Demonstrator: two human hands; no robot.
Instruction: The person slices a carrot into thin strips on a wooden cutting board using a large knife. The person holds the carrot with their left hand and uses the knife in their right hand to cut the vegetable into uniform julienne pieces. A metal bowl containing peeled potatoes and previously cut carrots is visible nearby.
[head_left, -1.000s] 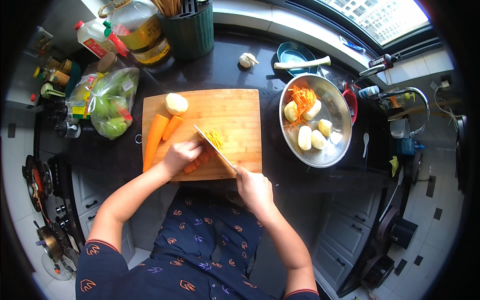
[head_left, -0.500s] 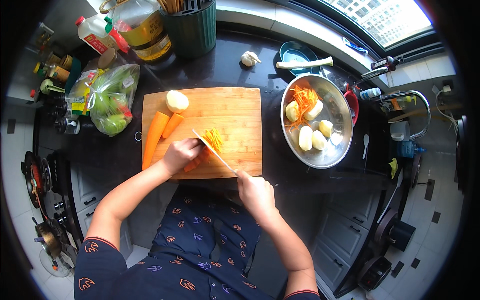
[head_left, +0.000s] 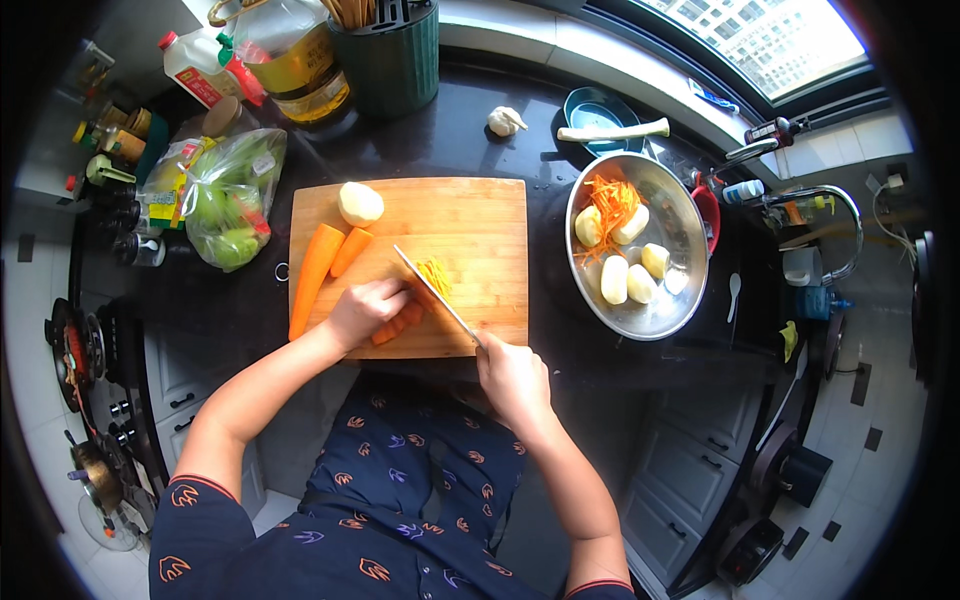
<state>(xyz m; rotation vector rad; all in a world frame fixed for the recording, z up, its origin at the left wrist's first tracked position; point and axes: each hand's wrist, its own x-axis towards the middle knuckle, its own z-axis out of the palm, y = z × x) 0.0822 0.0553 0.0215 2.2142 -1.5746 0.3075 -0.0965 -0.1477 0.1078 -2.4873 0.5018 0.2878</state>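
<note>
My right hand (head_left: 513, 378) is closed round the handle of a kitchen knife (head_left: 440, 297), its blade slanting up and left over the wooden cutting board (head_left: 480, 225). Against the blade's left side, my left hand (head_left: 370, 310) presses down with bent fingers on carrot slices (head_left: 398, 326), partly hidden beneath it. Thin carrot shreds (head_left: 433, 275) are heaped just right of the blade. A large carrot piece (head_left: 317, 270), a shorter carrot piece (head_left: 351, 251) and a peeled potato (head_left: 360, 204) lie on the board's left side.
Right of the board stands a metal basin (head_left: 645, 325) with several peeled potatoes and carrot shreds. Behind are a garlic bulb (head_left: 506, 121) and a teal dish (head_left: 590, 103) with a pale stalk (head_left: 613, 131) across it. A bag of green vegetables (head_left: 235, 205) sits at left, a faucet (head_left: 850, 225) at right.
The knife blade stands a little higher and more tilted, exposing its flat face beside the shreds. The whole view has shifted slightly; both hands keep their holds.
</note>
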